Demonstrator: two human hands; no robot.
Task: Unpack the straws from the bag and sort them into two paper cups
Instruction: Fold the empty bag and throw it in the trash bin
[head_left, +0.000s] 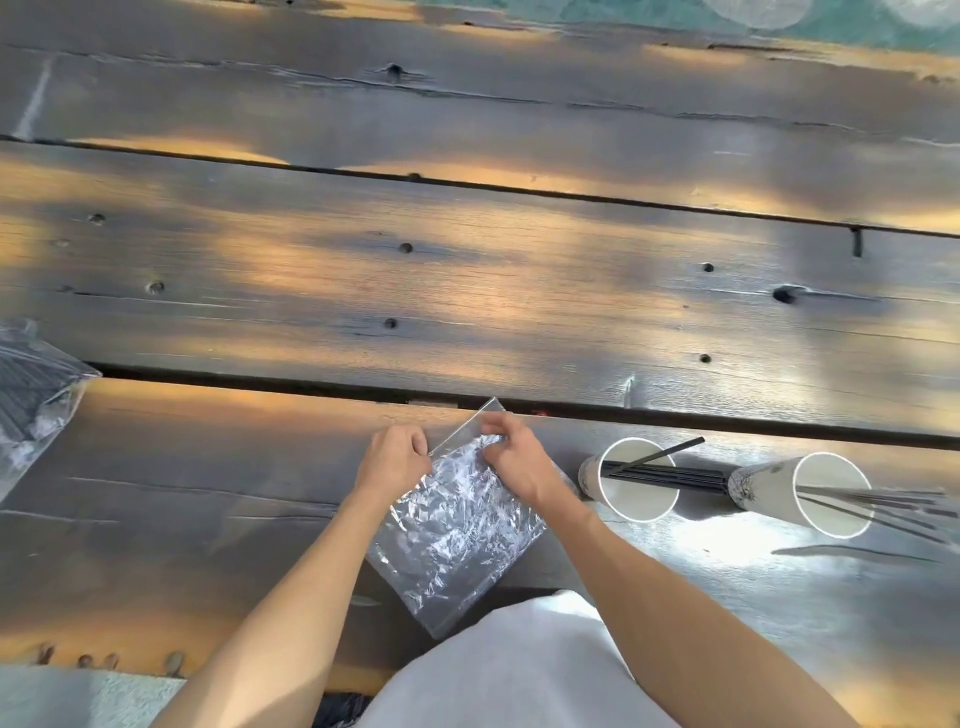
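fingers (423, 441) both hands pinch bag (457, 525) top | straws (670, 475) in cups (636, 486)

You're outdoors, it seems: your desk (467, 291) is weathered planks with gaps, knots and nail holes, dappled with sunlight, teal ground (623, 15) at the far edge.

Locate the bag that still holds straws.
Head view, far left edge: the full bag lies on the wooden table, well left of both hands.
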